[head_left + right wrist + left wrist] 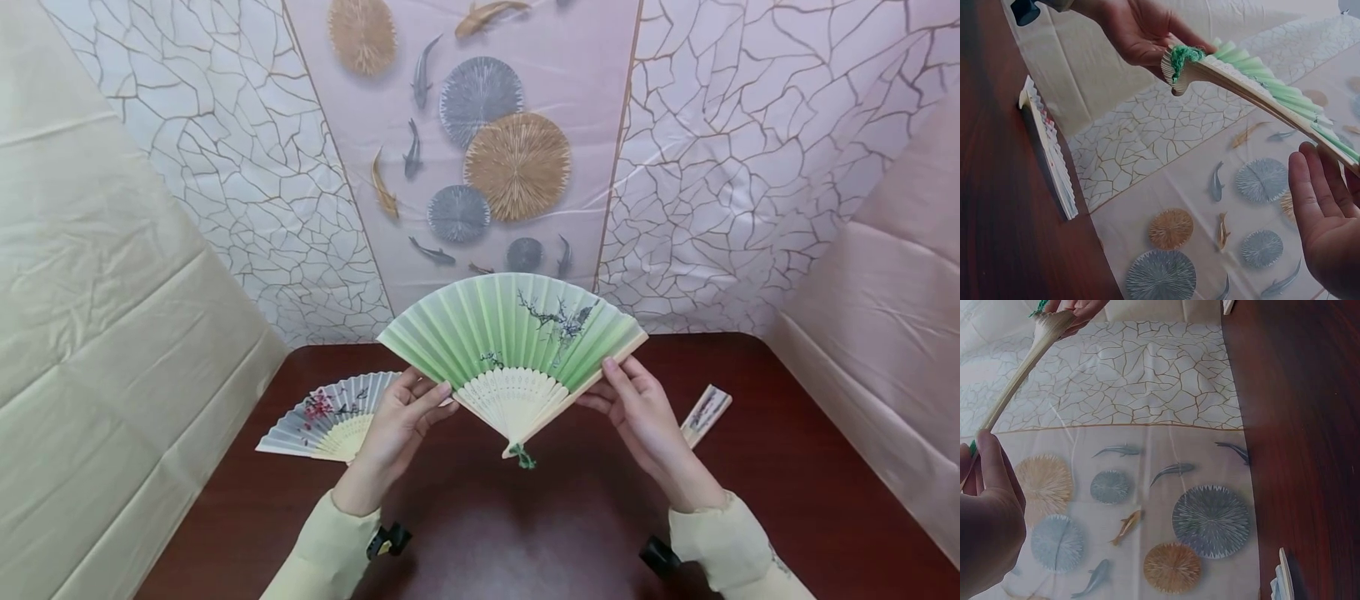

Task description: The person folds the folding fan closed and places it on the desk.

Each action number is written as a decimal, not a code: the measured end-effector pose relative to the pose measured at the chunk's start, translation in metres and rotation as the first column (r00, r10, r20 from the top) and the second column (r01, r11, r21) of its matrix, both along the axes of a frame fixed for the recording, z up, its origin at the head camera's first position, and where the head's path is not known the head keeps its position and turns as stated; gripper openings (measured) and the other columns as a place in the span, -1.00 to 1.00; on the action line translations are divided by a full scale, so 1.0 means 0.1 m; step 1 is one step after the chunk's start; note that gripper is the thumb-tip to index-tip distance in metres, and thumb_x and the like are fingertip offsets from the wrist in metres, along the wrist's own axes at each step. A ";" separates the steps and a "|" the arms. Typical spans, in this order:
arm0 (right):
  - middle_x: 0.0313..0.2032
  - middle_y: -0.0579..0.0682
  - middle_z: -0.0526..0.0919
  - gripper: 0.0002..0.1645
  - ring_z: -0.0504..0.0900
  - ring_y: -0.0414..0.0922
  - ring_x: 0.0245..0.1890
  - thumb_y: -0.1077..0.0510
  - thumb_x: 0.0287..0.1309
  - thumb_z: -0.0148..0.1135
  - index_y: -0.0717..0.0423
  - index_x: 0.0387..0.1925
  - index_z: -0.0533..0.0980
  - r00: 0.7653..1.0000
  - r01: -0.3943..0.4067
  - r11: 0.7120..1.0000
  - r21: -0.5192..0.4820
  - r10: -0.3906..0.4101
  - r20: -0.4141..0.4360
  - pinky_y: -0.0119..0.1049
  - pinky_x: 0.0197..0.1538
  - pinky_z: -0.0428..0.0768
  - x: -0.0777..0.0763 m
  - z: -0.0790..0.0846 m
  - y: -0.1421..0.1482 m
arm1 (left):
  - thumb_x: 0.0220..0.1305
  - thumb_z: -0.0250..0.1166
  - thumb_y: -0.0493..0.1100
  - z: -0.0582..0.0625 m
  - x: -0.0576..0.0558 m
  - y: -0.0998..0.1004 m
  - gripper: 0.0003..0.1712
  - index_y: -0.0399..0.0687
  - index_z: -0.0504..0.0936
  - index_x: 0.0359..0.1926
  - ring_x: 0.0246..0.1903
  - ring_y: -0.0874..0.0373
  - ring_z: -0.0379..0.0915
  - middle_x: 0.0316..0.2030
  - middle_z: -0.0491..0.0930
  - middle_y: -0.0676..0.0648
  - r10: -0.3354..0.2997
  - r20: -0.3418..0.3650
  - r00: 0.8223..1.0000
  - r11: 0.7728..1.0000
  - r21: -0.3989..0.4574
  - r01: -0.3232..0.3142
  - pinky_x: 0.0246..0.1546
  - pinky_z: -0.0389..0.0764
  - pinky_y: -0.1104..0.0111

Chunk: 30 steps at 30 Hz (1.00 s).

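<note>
Head view: the green fan is spread and held upright above the bench, between both hands, its pivot end pointing down with a green tassel hanging there. The left hand pinches the fan's left edge; the right hand pinches the outer stick on the right side, thumb in front, fingers behind. On the bench, a grey fan lies spread beside the left hand, and a folded fan lies beyond the right hand.

Handling assessment: the green fan is judged very light. Its slatted ribs appear thin and somewhat flexible; the pleated leaf appears soft and liable to crease or tear. The outer sticks and the pivot are judged the sound places to take hold. Pressure on the leaf or sideways force on single ribs is inadvisable.
</note>
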State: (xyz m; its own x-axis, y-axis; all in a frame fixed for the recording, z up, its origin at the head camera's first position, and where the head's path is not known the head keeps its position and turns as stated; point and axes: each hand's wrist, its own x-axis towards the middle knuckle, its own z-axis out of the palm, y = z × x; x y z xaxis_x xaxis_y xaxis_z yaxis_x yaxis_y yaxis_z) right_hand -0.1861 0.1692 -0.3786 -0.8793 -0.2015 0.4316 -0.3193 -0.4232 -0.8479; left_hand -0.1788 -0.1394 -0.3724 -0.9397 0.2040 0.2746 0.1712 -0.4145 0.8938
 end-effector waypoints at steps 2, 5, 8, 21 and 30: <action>0.05 0.01 0.71 -0.61 0.72 -0.10 -0.02 0.16 0.60 -0.14 0.13 0.31 0.39 1.000 -0.005 1.000 0.005 0.005 0.003 -0.19 0.01 0.69 -0.01 0.00 -0.01 | 0.41 0.11 -0.47 -0.01 -0.01 0.00 -0.61 -0.08 0.49 0.17 -0.07 0.17 0.63 -0.02 0.67 -0.02 -0.001 0.000 1.000 1.000 -0.004 0.001 -0.05 0.69 0.28; 0.04 0.00 0.71 -0.61 0.73 -0.11 -0.03 0.16 0.60 -0.13 0.12 0.30 0.40 1.000 -0.004 1.000 0.000 0.004 0.009 -0.19 0.00 0.70 -0.01 0.00 -0.02 | 0.42 0.11 -0.47 -0.02 -0.01 -0.01 -0.60 -0.10 0.47 0.19 -0.06 0.16 0.62 -0.01 0.67 -0.03 -0.005 0.001 1.000 1.000 -0.008 0.005 -0.04 0.69 0.26; 0.04 -0.01 0.71 -0.62 0.72 -0.12 -0.03 0.15 0.59 -0.11 0.09 0.29 0.42 1.000 -0.008 1.000 -0.006 0.008 0.012 -0.20 -0.01 0.70 -0.01 0.00 -0.03 | 0.41 0.11 -0.48 -0.02 -0.01 -0.01 -0.60 -0.11 0.47 0.20 -0.06 0.16 0.63 -0.02 0.67 -0.03 -0.009 0.004 1.000 1.000 -0.011 0.009 -0.04 0.69 0.26; 0.08 -0.04 0.69 -0.60 0.70 -0.12 0.02 0.14 0.59 -0.10 0.08 0.33 0.39 0.999 -0.020 1.000 0.006 0.020 0.030 -0.21 0.04 0.68 -0.01 -0.01 -0.08 | 0.41 0.12 -0.47 -0.06 -0.01 0.00 -0.56 -0.24 0.41 0.27 -0.10 0.17 0.63 -0.04 0.68 -0.04 -0.028 0.011 1.000 0.999 -0.035 0.029 -0.08 0.70 0.31; 0.08 -0.06 0.69 -0.61 0.71 -0.13 0.01 0.14 0.59 -0.09 0.03 0.32 0.40 0.999 -0.029 0.999 0.014 0.029 0.046 -0.23 0.04 0.68 0.00 0.01 -0.09 | 0.41 0.12 -0.47 -0.07 -0.01 0.00 -0.52 -0.28 0.37 0.31 -0.07 0.17 0.62 -0.01 0.67 -0.05 -0.035 0.035 0.999 0.999 -0.039 0.036 -0.06 0.69 0.31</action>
